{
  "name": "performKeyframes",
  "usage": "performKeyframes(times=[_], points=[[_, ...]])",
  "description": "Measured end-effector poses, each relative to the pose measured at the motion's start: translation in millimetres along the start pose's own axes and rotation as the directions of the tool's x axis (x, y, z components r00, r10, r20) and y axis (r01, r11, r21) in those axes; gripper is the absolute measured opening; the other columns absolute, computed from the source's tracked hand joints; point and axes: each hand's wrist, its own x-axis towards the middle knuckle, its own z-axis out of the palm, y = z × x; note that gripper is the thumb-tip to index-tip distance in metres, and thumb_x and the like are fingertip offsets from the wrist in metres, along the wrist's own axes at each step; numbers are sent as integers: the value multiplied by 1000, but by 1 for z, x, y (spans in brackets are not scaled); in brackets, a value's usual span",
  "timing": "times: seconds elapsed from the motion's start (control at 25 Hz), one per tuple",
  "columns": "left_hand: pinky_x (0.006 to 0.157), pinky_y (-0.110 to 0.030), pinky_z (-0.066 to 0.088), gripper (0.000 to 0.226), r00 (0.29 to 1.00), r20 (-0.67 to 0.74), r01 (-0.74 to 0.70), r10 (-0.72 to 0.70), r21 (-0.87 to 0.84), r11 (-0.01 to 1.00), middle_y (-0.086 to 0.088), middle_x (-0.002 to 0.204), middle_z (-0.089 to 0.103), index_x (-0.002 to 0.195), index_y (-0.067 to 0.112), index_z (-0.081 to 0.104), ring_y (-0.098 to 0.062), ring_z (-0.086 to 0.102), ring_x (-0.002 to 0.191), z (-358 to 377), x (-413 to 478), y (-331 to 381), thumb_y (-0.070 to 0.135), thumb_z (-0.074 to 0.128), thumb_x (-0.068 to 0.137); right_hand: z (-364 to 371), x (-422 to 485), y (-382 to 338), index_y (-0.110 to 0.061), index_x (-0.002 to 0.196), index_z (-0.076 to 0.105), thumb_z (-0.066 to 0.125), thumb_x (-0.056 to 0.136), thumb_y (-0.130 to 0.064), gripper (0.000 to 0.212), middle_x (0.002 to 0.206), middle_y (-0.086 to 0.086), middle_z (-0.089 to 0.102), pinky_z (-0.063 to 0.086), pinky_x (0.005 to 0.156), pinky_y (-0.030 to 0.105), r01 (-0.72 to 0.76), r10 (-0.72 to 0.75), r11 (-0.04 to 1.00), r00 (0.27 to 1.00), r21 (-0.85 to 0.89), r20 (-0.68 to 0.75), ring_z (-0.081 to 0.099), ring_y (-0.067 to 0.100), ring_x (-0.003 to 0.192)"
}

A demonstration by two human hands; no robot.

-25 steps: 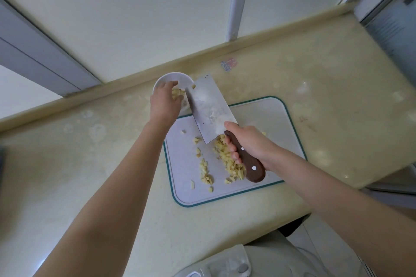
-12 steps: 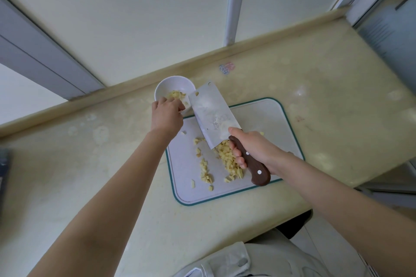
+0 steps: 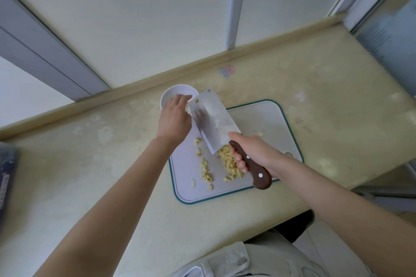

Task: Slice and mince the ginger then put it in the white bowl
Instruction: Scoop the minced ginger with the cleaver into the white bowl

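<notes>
Minced ginger [image 3: 229,165] lies in two loose heaps on the 7 o'clock half of a white, green-edged cutting board [image 3: 265,119], with stray bits around them and one piece stuck near the tip of the cleaver [image 3: 213,123]. The right hand [image 3: 254,153] grips the cleaver's dark wooden handle, the broad blade pointing to 11 o'clock across the board's edge. At 10 o'clock from the board stands the white bowl [image 3: 171,94], where the left hand [image 3: 174,117] reaches over the rim beside the blade. Its fingers are blurred, so whether they hold ginger cannot be told. Board and bowl rest on a pale yellow counter [image 3: 90,164].
</notes>
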Motion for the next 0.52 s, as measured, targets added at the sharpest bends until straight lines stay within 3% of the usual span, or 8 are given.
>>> performKeyframes(times=[0.08, 0.16, 0.28, 0.4, 0.52], points=[[115, -34, 20, 65, 986, 116, -112, 120, -74, 991, -2, 154, 24, 147, 17, 27, -20, 18, 143, -2, -1, 8, -11, 32, 88, 1, -1, -1, -10, 71, 46, 44, 97, -35, 36, 54, 3, 41, 37, 40, 22, 8, -8, 1000, 1000, -7, 2, 39, 15, 40], [117, -30, 9, 72, 952, 240, -170, 189, -97, 981, 3, 157, 14, 149, 20, 19, -16, 10, 145, 2, -4, 8, -15, 28, 87, 1, -1, -2, -10, 70, 46, 44, 97, -35, 36, 54, 3, 41, 37, 39, 22, 18, -18, 1000, 1000, -15, -1, 39, 15, 40], [116, -31, 9, 68, 954, 298, -2, 28, -88, 996, 2, 158, 10, 150, 18, 13, -17, 8, 145, 5, 2, -5, -9, 30, 90, -1, -3, 0, -11, 70, 47, 45, 96, -35, 36, 52, 2, 42, 37, 40, 22, 22, -22, 1000, 1000, -3, -1, 39, 15, 40], [118, -33, 10, 60, 988, 143, 61, -52, -58, 996, -7, 154, 23, 148, 11, 23, -21, 11, 145, 4, 4, -9, -6, 34, 91, -6, -5, 7, -10, 67, 49, 45, 96, -37, 39, 51, 2, 44, 37, 40, 21, 49, -49, 999, 999, 20, -18, 41, 16, 40], [108, -32, 32, 47, 993, -119, -48, 18, -258, 965, -10, 136, 49, 132, 9, 49, -25, 39, 131, 4, -19, 9, -6, 39, 89, -13, -8, 25, -7, 66, 50, 47, 96, -37, 43, 51, 6, 48, 38, 40, 22, 158, -151, 986, 981, 44, -125, 45, 18, 39]])
